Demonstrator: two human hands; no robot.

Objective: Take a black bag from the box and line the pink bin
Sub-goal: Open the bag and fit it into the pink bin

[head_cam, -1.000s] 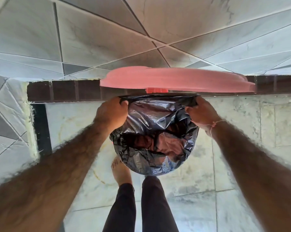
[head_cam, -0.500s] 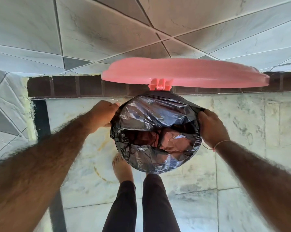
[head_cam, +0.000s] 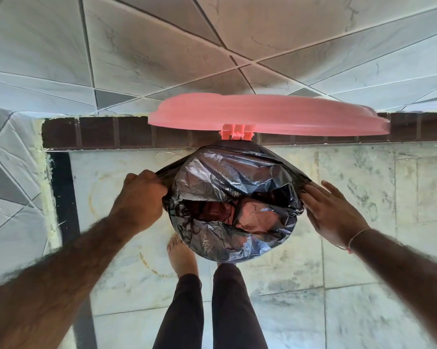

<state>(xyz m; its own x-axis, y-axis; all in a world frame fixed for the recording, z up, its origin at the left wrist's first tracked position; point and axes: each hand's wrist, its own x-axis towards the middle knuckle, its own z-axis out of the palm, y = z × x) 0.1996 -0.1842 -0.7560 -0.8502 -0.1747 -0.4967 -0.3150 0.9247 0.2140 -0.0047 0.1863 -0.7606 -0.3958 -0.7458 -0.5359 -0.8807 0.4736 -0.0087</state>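
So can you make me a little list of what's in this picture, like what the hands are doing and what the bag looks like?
place: tiled floor beside a tiled wall
bin: round, pink plastic hinged lid standing open
bag: crinkly black plastic bag spread over the bin's mouth, hiding its rim
left hand: fist closed on the bag's left edge, pulling it outward
right hand: fingers open and flat against the bag's right edge
feet: one bare foot on the floor just before the bin
box: not in view
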